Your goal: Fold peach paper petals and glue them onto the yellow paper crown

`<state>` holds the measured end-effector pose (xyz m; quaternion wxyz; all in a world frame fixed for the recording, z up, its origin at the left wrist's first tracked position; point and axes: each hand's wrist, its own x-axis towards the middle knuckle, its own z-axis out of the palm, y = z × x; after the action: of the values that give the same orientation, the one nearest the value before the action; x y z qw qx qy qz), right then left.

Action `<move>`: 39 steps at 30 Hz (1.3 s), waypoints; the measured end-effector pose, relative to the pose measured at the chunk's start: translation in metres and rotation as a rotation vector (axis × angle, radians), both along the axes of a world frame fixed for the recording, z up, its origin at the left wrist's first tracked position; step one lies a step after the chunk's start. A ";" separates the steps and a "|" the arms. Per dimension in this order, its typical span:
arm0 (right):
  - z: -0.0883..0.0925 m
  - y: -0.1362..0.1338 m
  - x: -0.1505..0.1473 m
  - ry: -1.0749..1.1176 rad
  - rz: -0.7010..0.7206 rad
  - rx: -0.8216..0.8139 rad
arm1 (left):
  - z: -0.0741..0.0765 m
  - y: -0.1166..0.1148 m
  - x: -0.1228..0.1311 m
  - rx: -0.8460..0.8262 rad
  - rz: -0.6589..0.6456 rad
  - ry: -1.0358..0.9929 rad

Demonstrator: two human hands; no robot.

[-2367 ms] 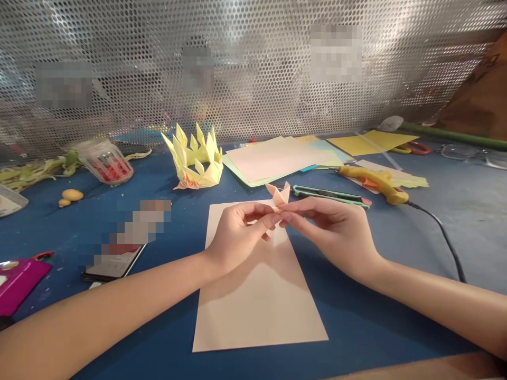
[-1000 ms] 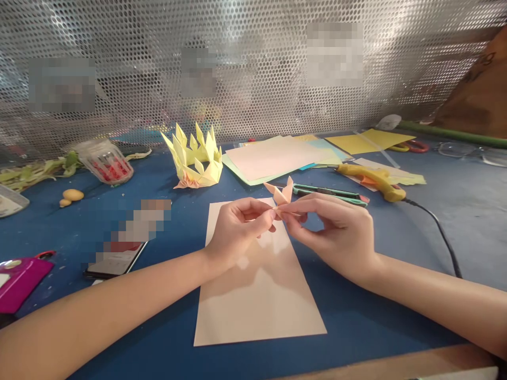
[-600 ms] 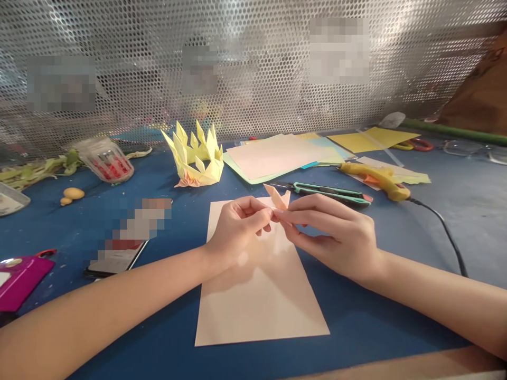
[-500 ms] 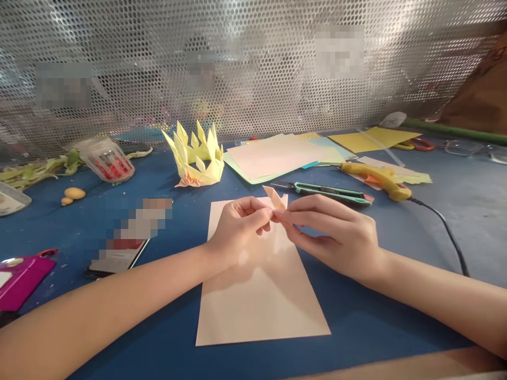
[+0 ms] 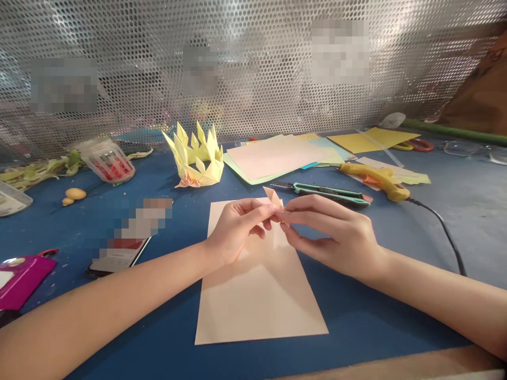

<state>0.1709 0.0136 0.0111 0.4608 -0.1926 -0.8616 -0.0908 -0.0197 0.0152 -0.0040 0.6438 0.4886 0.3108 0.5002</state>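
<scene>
Between my fingertips is a small folded piece of peach paper, its pointed flap sticking up. My left hand pinches it from the left, thumb on top. From the right, my right hand grips it with thumb and fingertips, which hide its lower part. Both hands are above a flat peach sheet lying on the blue table. Behind them stands a yellow folded-paper crown with peach folds at its front. A teal and black utility knife rests just beyond my right hand.
A yellow glue gun with a black cord lies at right, near stacked coloured paper and scissors. At left are a phone, a jar with red bits and a magenta object. Perforated metal closes the back.
My fingers have shifted slightly on the folded peach paper, and its right-hand flap is now mostly covered. The right hand has edged a little left.
</scene>
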 end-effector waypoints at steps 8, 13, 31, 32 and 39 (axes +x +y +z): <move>-0.004 0.009 0.006 -0.103 0.058 0.019 | -0.003 0.003 0.000 0.014 -0.005 0.038; -0.005 0.013 0.016 -0.186 0.138 0.024 | -0.005 0.003 -0.001 0.031 -0.046 0.066; -0.001 0.016 0.026 -0.315 0.258 0.100 | 0.002 0.000 0.000 0.061 -0.158 0.208; -0.002 0.017 0.026 -0.312 0.268 0.128 | 0.002 0.000 0.000 0.064 -0.160 0.212; -0.003 0.019 0.025 -0.307 0.290 0.223 | 0.002 0.000 0.000 0.067 -0.166 0.201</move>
<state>0.1964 0.0327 0.0085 0.3513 0.0012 -0.9247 -0.1465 -0.0201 0.0156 -0.0017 0.6318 0.5816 0.3152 0.4039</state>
